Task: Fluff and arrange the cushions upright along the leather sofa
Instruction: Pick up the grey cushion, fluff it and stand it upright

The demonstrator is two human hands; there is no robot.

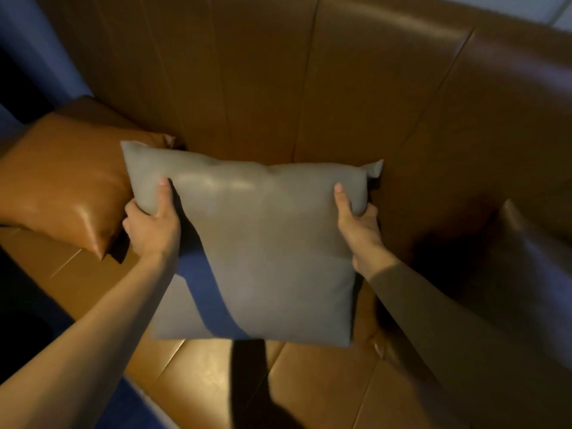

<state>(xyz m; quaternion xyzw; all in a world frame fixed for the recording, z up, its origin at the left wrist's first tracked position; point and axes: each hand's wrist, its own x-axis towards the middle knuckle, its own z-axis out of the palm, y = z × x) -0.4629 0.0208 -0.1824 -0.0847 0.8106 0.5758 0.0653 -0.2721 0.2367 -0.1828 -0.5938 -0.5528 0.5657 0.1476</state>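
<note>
A grey leather cushion (266,243) stands nearly upright in the middle of the brown leather sofa (309,88), its top leaning towards the backrest. My left hand (153,226) grips its left edge, thumb on the front face. My right hand (360,226) grips its right edge the same way. A tan leather cushion (62,187) leans against the sofa's left arm, just left of my left hand. A dark cushion (526,274) sits in shadow at the right.
The sofa seat (210,373) runs below the grey cushion, with its front edge at the lower left. A blue wall (28,41) shows at the upper left. My arms cast shadows over the seat.
</note>
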